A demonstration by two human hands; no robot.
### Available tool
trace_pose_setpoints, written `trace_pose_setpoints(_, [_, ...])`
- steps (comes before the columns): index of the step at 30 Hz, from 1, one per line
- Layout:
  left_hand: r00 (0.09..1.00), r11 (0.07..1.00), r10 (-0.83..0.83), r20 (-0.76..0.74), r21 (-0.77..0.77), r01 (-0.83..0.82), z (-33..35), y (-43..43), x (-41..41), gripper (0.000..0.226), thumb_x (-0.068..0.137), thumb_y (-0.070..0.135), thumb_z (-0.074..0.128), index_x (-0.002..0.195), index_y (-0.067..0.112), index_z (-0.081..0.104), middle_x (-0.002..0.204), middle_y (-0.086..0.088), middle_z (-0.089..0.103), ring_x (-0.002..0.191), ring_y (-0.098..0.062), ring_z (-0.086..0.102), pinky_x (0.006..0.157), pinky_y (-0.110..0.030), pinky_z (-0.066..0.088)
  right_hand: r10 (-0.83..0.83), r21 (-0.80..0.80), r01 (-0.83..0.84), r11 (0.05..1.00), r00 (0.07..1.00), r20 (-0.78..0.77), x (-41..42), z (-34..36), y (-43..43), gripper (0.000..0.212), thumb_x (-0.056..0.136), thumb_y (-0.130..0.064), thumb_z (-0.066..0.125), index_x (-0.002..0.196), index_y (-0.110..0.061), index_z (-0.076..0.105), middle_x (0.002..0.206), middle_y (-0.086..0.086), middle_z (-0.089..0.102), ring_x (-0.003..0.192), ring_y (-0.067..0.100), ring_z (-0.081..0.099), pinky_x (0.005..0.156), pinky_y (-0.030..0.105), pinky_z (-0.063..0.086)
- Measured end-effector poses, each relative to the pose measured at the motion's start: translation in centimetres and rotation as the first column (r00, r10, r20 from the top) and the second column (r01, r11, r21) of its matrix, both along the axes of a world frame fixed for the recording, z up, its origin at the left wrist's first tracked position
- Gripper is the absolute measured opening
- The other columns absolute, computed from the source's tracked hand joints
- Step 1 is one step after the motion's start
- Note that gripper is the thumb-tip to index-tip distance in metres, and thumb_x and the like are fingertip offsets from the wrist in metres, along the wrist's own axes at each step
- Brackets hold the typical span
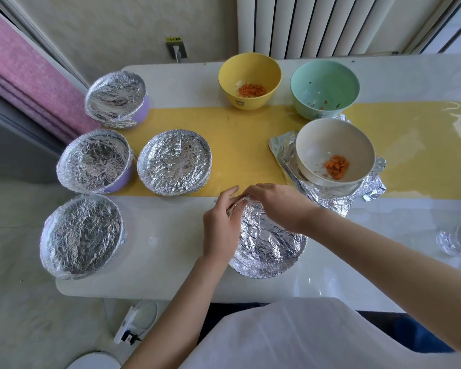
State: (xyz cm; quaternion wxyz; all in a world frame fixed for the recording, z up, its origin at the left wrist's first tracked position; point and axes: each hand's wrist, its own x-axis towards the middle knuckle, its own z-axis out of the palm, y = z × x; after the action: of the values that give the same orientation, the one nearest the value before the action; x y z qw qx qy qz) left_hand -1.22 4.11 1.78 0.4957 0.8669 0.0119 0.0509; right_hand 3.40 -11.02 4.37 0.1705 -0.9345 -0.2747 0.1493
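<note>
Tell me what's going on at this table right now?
A person is covering bowls with aluminium foil. The left hand and right hand grip the foil-covered bowl near the front edge of the table, pinching foil at its far rim. Four wrapped bowls stand to the left. The yellow bowl, green bowl and white bowl are uncovered; the white one sits on a foil sheet.

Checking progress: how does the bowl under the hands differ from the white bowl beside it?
The foil-covered bowl's contents are hidden; the white bowl is open, showing orange pieces. Left hand and right hand grip the foil-covered bowl's rim; the white bowl is untouched, foil sheet beneath it. Both are round bowls on one table.
</note>
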Motion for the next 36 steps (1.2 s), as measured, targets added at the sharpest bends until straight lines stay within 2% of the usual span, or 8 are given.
trace_pose_setpoints(4, [0.994,0.994,-0.008,-0.106,-0.111,-0.004,-0.3,0.6,0.1,0.024,0.09,0.015,0.061,0.114,0.011,0.059,0.102,0.003,0.067,0.092,-0.002,0.062,0.08,-0.016,0.049,-0.094,0.018,0.095,0.995,0.994,-0.053,0.4,-1.3,-0.7,0.034,0.09,0.008,0.041,0.114,-0.01,0.056,0.093,0.006,0.065,0.068,0.021,0.056,0.06,0.035,0.048])
trace_pose_setpoints(9, [0.986,0.995,0.045,-0.162,-0.083,-0.059,-1.5,0.7,-1.0,0.009,0.091,0.013,0.059,0.096,0.012,0.066,0.086,0.002,0.066,0.075,-0.001,0.059,0.067,-0.011,0.045,-0.196,-0.002,0.198,0.98,0.968,-0.159,0.6,-2.6,-2.0,0.02,0.099,-0.01,0.039,0.104,-0.006,0.058,0.074,0.009,0.06,0.063,0.026,0.055,0.06,0.039,0.046])
trace_pose_setpoints(13, [0.951,0.985,0.107,-0.292,-0.099,-0.141,-2.0,0.6,-0.8,0.015,0.091,0.015,0.058,0.086,0.005,0.068,0.066,0.008,0.06,0.057,0.003,0.051,0.056,-0.009,0.036,-0.208,-0.056,0.201,0.978,0.959,-0.191,0.1,-3.3,-2.1,0.022,0.1,-0.01,0.036,0.099,-0.005,0.057,0.062,-0.001,0.045,0.053,0.015,0.041,0.056,0.031,0.037])
trace_pose_setpoints(16, [0.924,0.974,0.114,-0.365,-0.143,-0.177,-1.8,0.5,-0.4,0.019,0.092,0.017,0.057,0.082,0.004,0.066,0.054,0.013,0.048,0.048,0.002,0.043,0.051,-0.013,0.031,-0.212,-0.083,0.2,0.976,0.959,-0.19,0.1,-3.5,-2.1,0.02,0.098,-0.006,0.036,0.104,-0.005,0.056,0.068,0.001,0.05,0.059,0.018,0.047,0.058,0.032,0.04])
trace_pose_setpoints(18, [0.923,0.976,0.102,-0.372,-0.141,-0.164,-1.4,0.4,-0.4,0.019,0.093,0.019,0.055,0.081,0.007,0.064,0.056,0.012,0.048,0.049,0.0,0.043,0.051,-0.014,0.031,-0.192,-0.052,0.185,0.981,0.965,-0.179,-0.1,-3.2,-1.9,0.024,0.098,-0.006,0.039,0.116,-0.01,0.054,0.093,0.006,0.062,0.076,0.021,0.058,0.068,0.035,0.05])
trace_pose_setpoints(22, [0.933,0.996,0.047,-0.357,-0.059,-0.073,-1.0,0.9,-1.5,0.01,0.09,0.029,0.058,0.096,0.022,0.055,0.087,0.011,0.06,0.075,0.0,0.054,0.064,-0.012,0.042,-0.096,0.07,0.104,0.992,0.989,-0.114,-0.3,-2.4,-1.4,0.03,0.099,-0.024,0.045,0.127,-0.017,0.051,0.123,0.001,0.059,0.102,0.022,0.06,0.081,0.037,0.051])
trace_pose_setpoints(27, [0.962,0.977,0.034,-0.27,0.21,0.024,-1.0,2.1,-2.8,0.014,0.087,0.031,0.06,0.08,0.023,0.051,0.074,0.008,0.053,0.066,-0.006,0.049,0.061,-0.027,0.039,-0.034,0.119,0.055,0.991,0.984,-0.175,0.4,-1.9,0.4,0.025,0.097,-0.025,0.049,0.118,-0.018,0.06,0.118,0.0,0.061,0.1,0.02,0.059,0.08,0.032,0.047])
trace_pose_setpoints(36, [0.941,0.993,0.071,-0.33,-0.062,-0.097,-1.5,2.4,-2.7,0.028,0.091,0.017,0.058,0.067,0.011,0.046,0.055,0.007,0.04,0.051,-0.006,0.032,0.05,-0.017,0.028,-0.077,0.12,0.109,0.987,0.967,-0.242,0.8,-1.8,2.0,0.02,0.098,-0.022,0.047,0.109,-0.014,0.061,0.098,0.004,0.069,0.082,0.022,0.062,0.072,0.034,0.049])
